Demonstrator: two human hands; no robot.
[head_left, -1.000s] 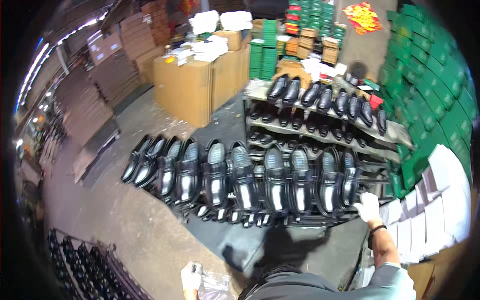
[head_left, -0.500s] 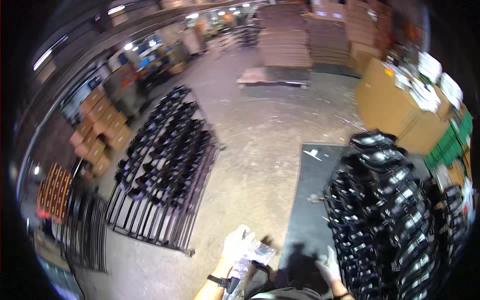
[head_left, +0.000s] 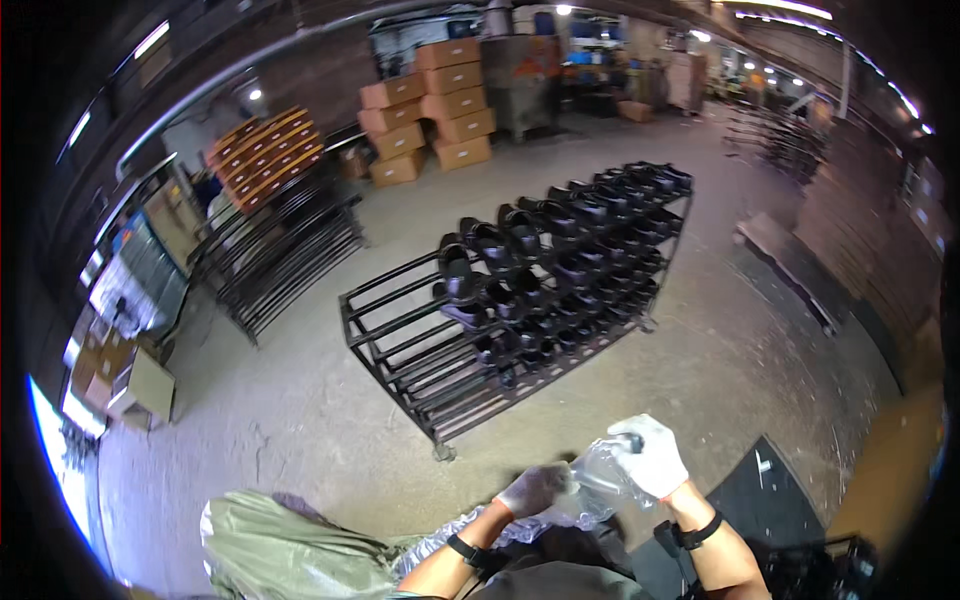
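Note:
Both my hands wear pale work gloves and are close together near the lower middle. My left hand (head_left: 535, 490), its glove looking greyish in shadow, grips one side of a clear plastic bag (head_left: 595, 488). Higher and to the right, my right hand (head_left: 652, 458) pinches the bag's other side, fingers closed. A small dark spot shows at its fingertips; I cannot make out what it is. Crumpled clear plastic film (head_left: 455, 537) lies below my left forearm. Ahead stands a black metal rack (head_left: 395, 375) with tiers of black shoes (head_left: 525, 232).
A grey-green cloth (head_left: 290, 550) is bundled at the lower left. Stacked cardboard boxes (head_left: 455, 105) and a second black rack (head_left: 285, 260) stand behind. At right are a low pallet (head_left: 790, 265) and a dark mat (head_left: 755, 490). More black items sit at the lower right corner.
My view has swung left, so the shoe rack now lies straight ahead. My right hand has come over from beside the black shoes and now holds the plastic bag along with my left.

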